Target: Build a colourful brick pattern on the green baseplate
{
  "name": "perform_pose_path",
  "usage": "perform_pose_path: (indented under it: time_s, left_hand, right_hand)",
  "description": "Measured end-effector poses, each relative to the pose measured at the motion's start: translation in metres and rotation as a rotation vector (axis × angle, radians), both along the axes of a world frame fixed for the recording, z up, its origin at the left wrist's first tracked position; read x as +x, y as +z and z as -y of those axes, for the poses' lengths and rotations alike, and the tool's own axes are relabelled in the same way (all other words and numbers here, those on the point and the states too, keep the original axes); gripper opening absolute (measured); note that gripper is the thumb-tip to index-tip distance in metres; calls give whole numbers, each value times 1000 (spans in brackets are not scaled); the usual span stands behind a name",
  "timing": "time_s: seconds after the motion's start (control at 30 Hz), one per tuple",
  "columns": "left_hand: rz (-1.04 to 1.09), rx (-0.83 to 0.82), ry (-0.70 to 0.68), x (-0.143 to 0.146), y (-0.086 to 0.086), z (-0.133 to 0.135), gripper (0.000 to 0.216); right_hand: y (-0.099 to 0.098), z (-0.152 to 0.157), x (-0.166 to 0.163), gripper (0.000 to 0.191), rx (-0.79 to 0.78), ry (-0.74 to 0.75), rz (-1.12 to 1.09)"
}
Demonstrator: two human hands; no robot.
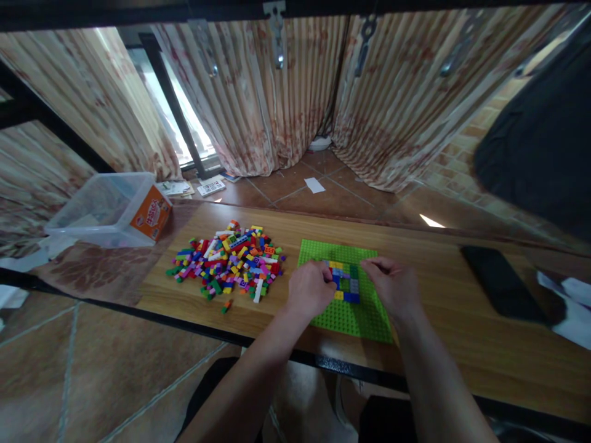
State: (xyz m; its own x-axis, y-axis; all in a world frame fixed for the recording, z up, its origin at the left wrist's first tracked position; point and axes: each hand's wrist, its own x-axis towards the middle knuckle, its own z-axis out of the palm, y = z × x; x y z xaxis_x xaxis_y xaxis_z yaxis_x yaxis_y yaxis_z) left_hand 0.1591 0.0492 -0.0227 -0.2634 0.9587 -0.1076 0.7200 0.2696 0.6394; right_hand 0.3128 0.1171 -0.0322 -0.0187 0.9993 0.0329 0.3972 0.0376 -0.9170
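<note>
A bright green studded baseplate [351,326] lies on the wooden table. On it, a small block of toy bricks [351,296] in blue, yellow, grey, dark green and other colours is pressed together. My left hand [310,288] is curled closed over the plate's left part, its fingertips against the left side of these bricks. To the right of them, my right hand [392,284] has thumb and fingers pinched together, close to the dark green brick at the upper right. Whatever either hand may hold is hidden between the fingers.
A loose heap of multicoloured bricks [231,255] spreads over the table's left half, with a small orange and green piece [226,306] apart in front. Beyond it stands a clear plastic bin [106,209]. A black phone-like slab [501,283] and white paper [575,307] lie right.
</note>
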Motion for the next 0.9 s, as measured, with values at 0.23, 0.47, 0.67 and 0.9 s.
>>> perform_pose_path:
  time_s: [0.23,0.47,0.67,0.9]
  left_hand:
    - [-2,-14,-36,0,0,0,9]
    - [-9,-14,-48,-1,1,2,10]
    - [69,0,-39,-2,-1,5,10]
    - [779,63,-236,-24,33,23,28]
  right_hand:
    - [0,6,-6,27,-3,18,45]
    - [1,9,-9,28,-16,110,171]
    - [0,7,-12,28,7,27,104]
    - [14,12,-28,27,36,-77,2]
